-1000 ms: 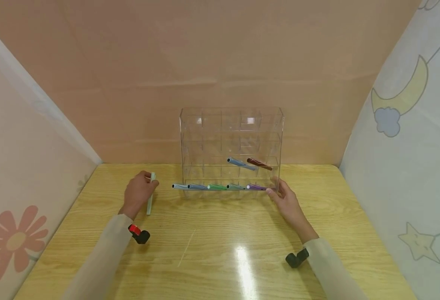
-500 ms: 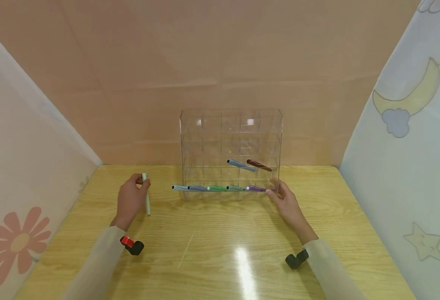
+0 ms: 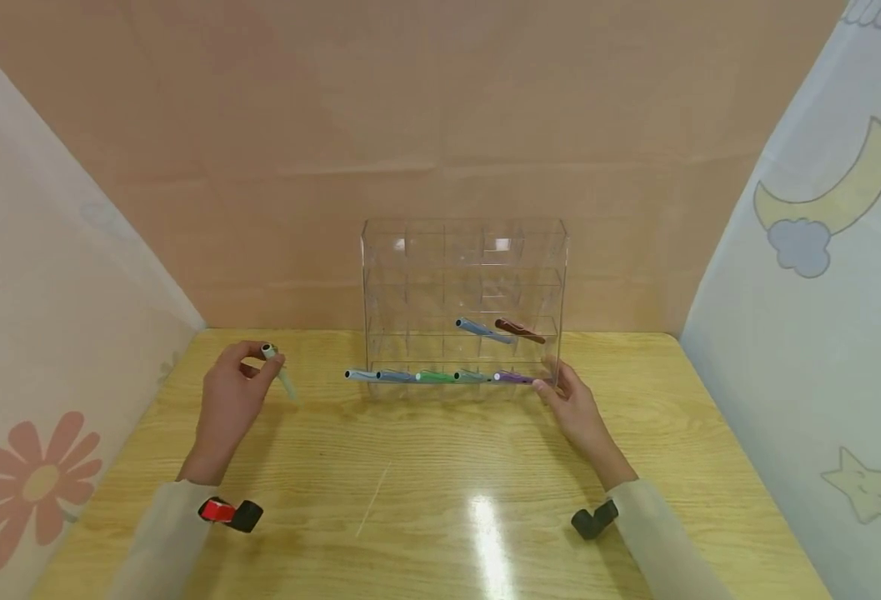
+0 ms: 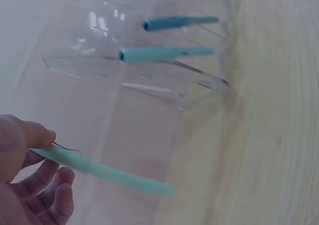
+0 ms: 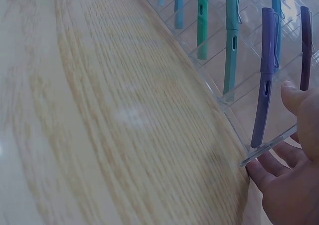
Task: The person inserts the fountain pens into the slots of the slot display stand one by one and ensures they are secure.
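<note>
My left hand [image 3: 230,400] pinches a mint-green pen [image 4: 119,176] near its clip end. The pen slants over the table, left of a clear acrylic pen rack [image 3: 425,250]. At the rack's lower right corner, my right hand [image 3: 577,410] grips the side panel, thumb in front and fingers behind. Beside that thumb, a purple pen [image 5: 264,80] stands at the right end of the lowest row. The same row holds a teal pen [image 5: 232,40], a green pen [image 5: 202,23] and two bluish ones. One row up are a blue pen [image 3: 485,330] and a dark red pen [image 3: 519,329].
The rack stands near the back edge of the wood-grain table [image 3: 320,500], before a peach backdrop [image 3: 440,100]. Printed panels stand at the left and right sides. The upper rows of the rack show no pens.
My left hand has moved left and a little toward me with the mint-green pen, whose upper end now tips left and toward me. The right hand keeps its place on the rack.
</note>
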Action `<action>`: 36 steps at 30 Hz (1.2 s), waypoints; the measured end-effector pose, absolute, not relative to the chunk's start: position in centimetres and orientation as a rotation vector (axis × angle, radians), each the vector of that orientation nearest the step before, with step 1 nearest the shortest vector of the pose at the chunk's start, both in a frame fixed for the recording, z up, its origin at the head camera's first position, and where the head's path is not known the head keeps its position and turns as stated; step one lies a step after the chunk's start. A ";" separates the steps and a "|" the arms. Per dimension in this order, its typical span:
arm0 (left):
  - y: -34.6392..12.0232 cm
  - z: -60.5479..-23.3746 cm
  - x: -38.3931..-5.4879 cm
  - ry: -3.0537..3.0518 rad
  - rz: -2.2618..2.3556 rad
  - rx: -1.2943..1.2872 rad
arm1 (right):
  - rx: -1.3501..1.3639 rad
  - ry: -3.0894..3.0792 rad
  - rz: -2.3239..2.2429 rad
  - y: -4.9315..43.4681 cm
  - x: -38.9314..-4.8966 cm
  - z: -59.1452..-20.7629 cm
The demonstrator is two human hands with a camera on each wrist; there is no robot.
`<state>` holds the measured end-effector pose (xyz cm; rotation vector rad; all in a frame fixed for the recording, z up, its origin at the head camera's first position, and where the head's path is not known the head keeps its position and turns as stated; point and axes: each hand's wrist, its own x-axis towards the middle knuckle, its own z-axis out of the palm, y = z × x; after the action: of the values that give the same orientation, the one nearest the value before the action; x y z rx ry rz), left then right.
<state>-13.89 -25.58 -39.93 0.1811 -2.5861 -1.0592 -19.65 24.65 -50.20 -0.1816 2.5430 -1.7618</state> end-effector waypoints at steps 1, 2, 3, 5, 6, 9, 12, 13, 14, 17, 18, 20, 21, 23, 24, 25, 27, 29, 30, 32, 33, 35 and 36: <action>-25.5 -39.5 -13.7 -2.583 -1.056 0.176 | -0.178 2.543 -1.761 24.6 -19.7 -50.2; -25.4 -39.2 -13.6 -2.580 -1.053 0.174 | -0.176 2.542 -1.759 24.7 -19.6 -50.2; -25.3 -38.8 -13.4 -2.574 -1.053 0.177 | -0.175 2.541 -1.760 24.7 -19.6 -50.2; -25.0 -38.2 -13.2 -2.556 -1.064 0.190 | -0.174 2.538 -1.763 24.6 -19.6 -50.1; -24.9 -37.8 -13.0 -2.546 -1.072 0.193 | -0.176 2.537 -1.764 24.6 -19.6 -50.1; -24.4 -36.9 -12.7 -2.523 -1.104 0.200 | -0.183 2.536 -1.771 24.6 -19.6 -50.0; -24.1 -36.0 -12.5 -2.504 -1.138 0.203 | -0.188 2.535 -1.773 24.6 -19.5 -50.0; -24.0 -35.7 -12.5 -2.500 -1.151 0.210 | -0.188 2.533 -1.775 24.6 -19.5 -50.0; -23.9 -35.4 -12.4 -2.495 -1.163 0.218 | -0.188 2.531 -1.777 24.6 -19.5 -50.1; -23.7 -34.7 -12.2 -2.467 -1.215 0.228 | -0.193 2.528 -1.773 24.7 -19.5 -50.1; -23.7 -34.5 -12.2 -2.456 -1.236 0.226 | -0.193 2.526 -1.774 24.7 -19.5 -50.1; -23.5 -34.2 -12.2 -2.427 -1.276 0.208 | -0.192 2.526 -1.771 24.7 -19.6 -50.1; -23.4 -34.1 -12.2 -2.412 -1.301 0.198 | -0.192 2.525 -1.768 24.7 -19.6 -50.1; -23.2 -33.9 -12.4 -2.385 -1.351 0.191 | -0.188 2.526 -1.762 24.7 -19.7 -50.1; -23.1 -33.9 -12.5 -2.373 -1.378 0.188 | -0.185 2.523 -1.764 24.7 -19.7 -50.1; -22.9 -33.8 -12.6 -2.361 -1.405 0.182 | -0.184 2.522 -1.762 24.7 -19.7 -50.1; -22.5 -33.6 -12.8 -2.348 -1.459 0.175 | -0.182 2.523 -1.759 24.7 -19.7 -50.0; -21.9 -33.4 -13.0 -2.342 -1.497 0.159 | -0.179 2.521 -1.764 24.7 -19.6 -49.9; -21.6 -33.2 -13.1 -2.343 -1.507 0.139 | -0.177 2.520 -1.768 24.7 -19.6 -49.9; -21.0 -33.0 -13.3 -2.349 -1.517 0.106 | -0.180 2.517 -1.771 24.7 -19.6 -49.8; -20.7 -33.0 -13.4 -2.349 -1.521 0.087 | -0.181 2.513 -1.775 24.7 -19.6 -49.8; -20.2 -32.9 -13.6 -2.347 -1.532 0.052 | -0.186 2.514 -1.773 24.7 -19.5 -49.9; -19.9 -32.9 -13.8 -2.340 -1.540 0.033 | -0.188 2.513 -1.775 24.7 -19.5 -49.9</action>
<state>-13.81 -19.87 -32.87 0.0334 -2.3404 -1.5399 -19.53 24.70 -49.87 -0.1878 2.5129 -1.7749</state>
